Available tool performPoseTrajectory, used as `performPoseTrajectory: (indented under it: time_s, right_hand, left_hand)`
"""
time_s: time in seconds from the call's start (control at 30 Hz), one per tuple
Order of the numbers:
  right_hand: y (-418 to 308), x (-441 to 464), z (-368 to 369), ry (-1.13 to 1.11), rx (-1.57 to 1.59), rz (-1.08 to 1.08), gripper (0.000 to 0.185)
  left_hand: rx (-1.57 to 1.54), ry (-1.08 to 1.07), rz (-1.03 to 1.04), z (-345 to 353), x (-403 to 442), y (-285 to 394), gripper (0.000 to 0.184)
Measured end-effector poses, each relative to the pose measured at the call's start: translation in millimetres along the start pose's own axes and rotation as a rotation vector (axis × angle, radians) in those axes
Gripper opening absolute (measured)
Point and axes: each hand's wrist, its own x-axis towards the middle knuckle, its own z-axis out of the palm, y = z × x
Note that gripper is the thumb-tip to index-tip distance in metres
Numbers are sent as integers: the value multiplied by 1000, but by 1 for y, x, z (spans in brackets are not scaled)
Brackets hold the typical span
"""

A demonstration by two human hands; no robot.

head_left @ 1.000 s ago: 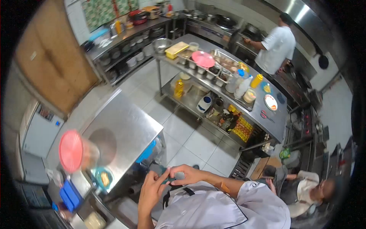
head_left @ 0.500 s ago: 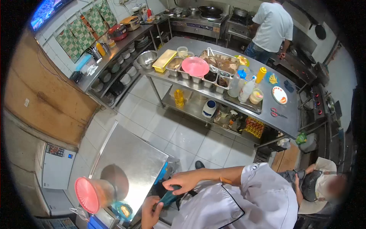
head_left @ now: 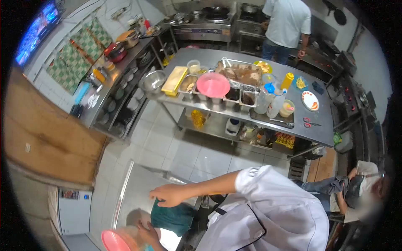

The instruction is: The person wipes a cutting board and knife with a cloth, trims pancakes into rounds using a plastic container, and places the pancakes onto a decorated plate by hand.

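Note:
My right hand (head_left: 169,195) is closed on the upper edge of a dark green cloth (head_left: 172,218). The cloth is spread out over the right part of the steel-topped counter (head_left: 135,183). My left hand (head_left: 147,234) is just left of the cloth, low in the view, with its fingers apart and nothing seen in them. Close to it, a container with a pink lid (head_left: 115,241) stands at the bottom edge, partly cut off.
Across the tiled floor (head_left: 209,157) stands a steel table (head_left: 238,113) with food pans, a pink bowl (head_left: 212,85), bottles and red scissors (head_left: 307,122). One person (head_left: 287,23) stands at the stoves; another (head_left: 360,190) sits at right. A shelved counter (head_left: 94,117) runs along the left wall.
The green cloth, bunched between both hands before, is now spread over the counter. My right hand has moved left with it, and my left hand has come off it. The view has shifted.

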Motion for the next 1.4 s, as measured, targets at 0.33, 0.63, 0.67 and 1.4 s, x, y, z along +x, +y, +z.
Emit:
performPoseTrajectory:
  time_s: [0.33, 0.63, 0.67, 1.4]
  right_hand:
    - [-21, -224, -433, 600, 148, 385, 21]
    - [346, -500, -766, 967, -719, 1171, 19]
    - [361, -508, -781, 944, -710, 1172, 19]
    - [584, -685, -869, 906, -227, 630, 13]
  left_hand:
    - [-1011, -548, -430, 38, 64, 190, 33]
    - [-874, -602, -530, 27, 70, 315, 37]
    - [-874, -611, -532, 29, 57, 316, 37]
    - [-684, -1088, -518, -1, 64, 424, 34]
